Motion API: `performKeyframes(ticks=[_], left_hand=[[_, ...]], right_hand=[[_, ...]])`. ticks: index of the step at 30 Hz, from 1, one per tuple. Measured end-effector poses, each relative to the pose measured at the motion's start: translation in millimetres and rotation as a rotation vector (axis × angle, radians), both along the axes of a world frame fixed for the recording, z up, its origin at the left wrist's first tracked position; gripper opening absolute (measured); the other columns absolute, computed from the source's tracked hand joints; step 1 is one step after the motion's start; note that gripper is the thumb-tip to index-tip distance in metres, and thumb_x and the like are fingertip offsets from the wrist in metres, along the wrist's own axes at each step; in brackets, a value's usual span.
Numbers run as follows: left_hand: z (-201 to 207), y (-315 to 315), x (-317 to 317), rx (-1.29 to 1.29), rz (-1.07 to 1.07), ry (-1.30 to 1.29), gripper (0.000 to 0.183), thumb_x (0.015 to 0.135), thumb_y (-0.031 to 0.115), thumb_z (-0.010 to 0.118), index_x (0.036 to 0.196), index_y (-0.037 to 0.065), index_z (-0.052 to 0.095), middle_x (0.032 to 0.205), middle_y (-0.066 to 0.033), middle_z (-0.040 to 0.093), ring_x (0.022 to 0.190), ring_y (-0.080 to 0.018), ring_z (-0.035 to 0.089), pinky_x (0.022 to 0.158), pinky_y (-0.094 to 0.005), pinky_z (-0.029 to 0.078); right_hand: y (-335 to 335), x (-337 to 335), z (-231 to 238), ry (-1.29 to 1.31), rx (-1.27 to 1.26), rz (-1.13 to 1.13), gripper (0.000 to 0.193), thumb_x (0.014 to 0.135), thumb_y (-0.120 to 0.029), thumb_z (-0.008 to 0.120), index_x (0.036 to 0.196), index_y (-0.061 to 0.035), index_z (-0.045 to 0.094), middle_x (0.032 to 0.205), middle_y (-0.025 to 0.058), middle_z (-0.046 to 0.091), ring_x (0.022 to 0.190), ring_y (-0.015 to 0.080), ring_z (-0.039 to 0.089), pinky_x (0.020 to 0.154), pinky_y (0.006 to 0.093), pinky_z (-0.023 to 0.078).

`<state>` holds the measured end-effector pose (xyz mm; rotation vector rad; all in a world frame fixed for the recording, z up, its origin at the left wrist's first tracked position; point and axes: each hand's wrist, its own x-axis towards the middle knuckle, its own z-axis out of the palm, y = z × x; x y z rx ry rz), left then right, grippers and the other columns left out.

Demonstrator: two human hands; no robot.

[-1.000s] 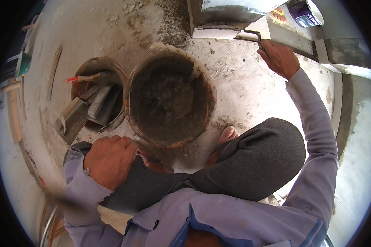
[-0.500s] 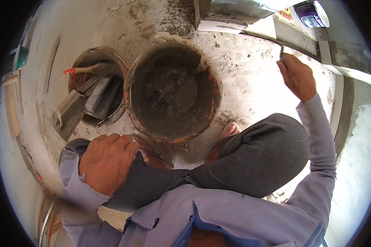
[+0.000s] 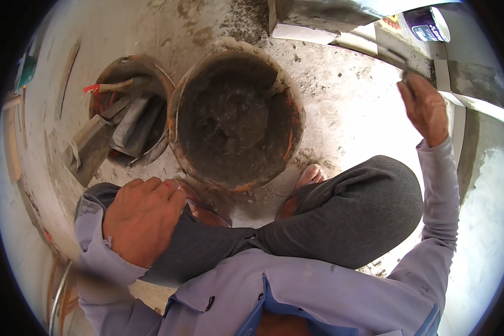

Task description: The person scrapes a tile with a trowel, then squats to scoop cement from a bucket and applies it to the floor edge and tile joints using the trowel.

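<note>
My right hand (image 3: pixel 425 109) is closed round the handle of a thin trowel (image 3: pixel 396 58), seen nearly edge-on and blurred, beside the low ledge at the upper right. My left hand (image 3: pixel 143 221) lies palm down over my left knee, fingers bent across the grey trousers, holding nothing visible. In front of my feet stands a large bucket (image 3: pixel 176 120) with a crusted rim and wet grey mortar (image 3: pixel 235 120) inside. A smaller bucket (image 3: pixel 165 84) at its left holds a red-tipped handled tool (image 3: pixel 109 87) and several mortar-stained pieces (image 3: pixel 131 126).
A dark purple and white tub (image 3: pixel 428 25) sits on the ledge at the upper right. Pale strips (image 3: pixel 355 38) and grey mortar patches line the low wall there. A wooden strip (image 3: pixel 67 78) lies at the left. Mortar crumbs dot the floor (image 3: pixel 341 95).
My right hand and the trowel have shifted right along the ledge. My left hand stays on the knee, and the view has tilted slightly.
</note>
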<state>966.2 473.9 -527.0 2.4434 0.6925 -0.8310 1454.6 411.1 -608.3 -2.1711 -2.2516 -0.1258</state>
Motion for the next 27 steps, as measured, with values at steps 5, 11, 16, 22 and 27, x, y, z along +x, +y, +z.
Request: performKeyframes(ticks=[5,11,16,22,27], left_hand=[[-5.2,-1.0,3.4,0.060,-0.062,-0.164,0.012,0.078,0.006,0.060,0.089,0.003,0.064,0.093,-0.0114,0.066,0.090,-0.0260,0.064,0.080,-0.0377,0.050],[3.0,-6.7,-3.0,0.076,-0.029,-0.135,0.014,0.077,0.005,0.060,0.091,0.002,0.064,0.096,-0.0117,0.065,0.092,-0.0260,0.063,0.080,-0.0379,0.050],[2.2,-9.3,-7.1,0.075,-0.049,-0.167,0.019,0.077,0.004,0.061,0.095,0.001,0.064,0.098,-0.0117,0.064,0.094,-0.0257,0.063,0.082,-0.0374,0.049],[4.2,-7.4,-3.0,0.071,-0.066,-0.141,0.019,0.078,0.006,0.063,0.097,0.003,0.064,0.101,-0.0112,0.065,0.095,-0.0255,0.063,0.083,-0.0379,0.049],[8.8,-11.7,-4.0,0.084,-0.003,-0.132,0.022,0.076,0.005,0.061,0.097,0.002,0.064,0.096,-0.0098,0.064,0.093,-0.0247,0.062,0.083,-0.0365,0.048]], right_hand=[[42.2,-28.6,-38.7,-0.063,-0.155,-0.040,0.028,0.099,-0.034,0.055,0.099,-0.0071,0.062,0.095,0.0139,0.069,0.082,0.0357,0.068,0.073,0.0462,0.055],[20.7,13.3,-1.3,-0.054,-0.020,-0.069,0.032,0.097,-0.034,0.060,0.113,-0.0072,0.067,0.105,0.0146,0.070,0.095,0.0360,0.067,0.084,0.0461,0.053],[-5.4,2.4,-4.2,-0.066,-0.010,-0.035,0.027,0.095,-0.031,0.062,0.110,-0.0080,0.067,0.104,0.0137,0.071,0.093,0.0332,0.068,0.082,0.0443,0.054],[49.2,4.0,-29.1,-0.124,-0.120,-0.081,0.028,0.098,-0.033,0.059,0.099,-0.0057,0.062,0.090,0.0179,0.067,0.087,0.0397,0.065,0.076,0.0486,0.051],[0.5,20.1,49.5,-0.108,-0.069,-0.195,0.036,0.097,-0.033,0.062,0.119,-0.0044,0.063,0.107,0.0186,0.068,0.092,0.0360,0.066,0.081,0.0431,0.050]])
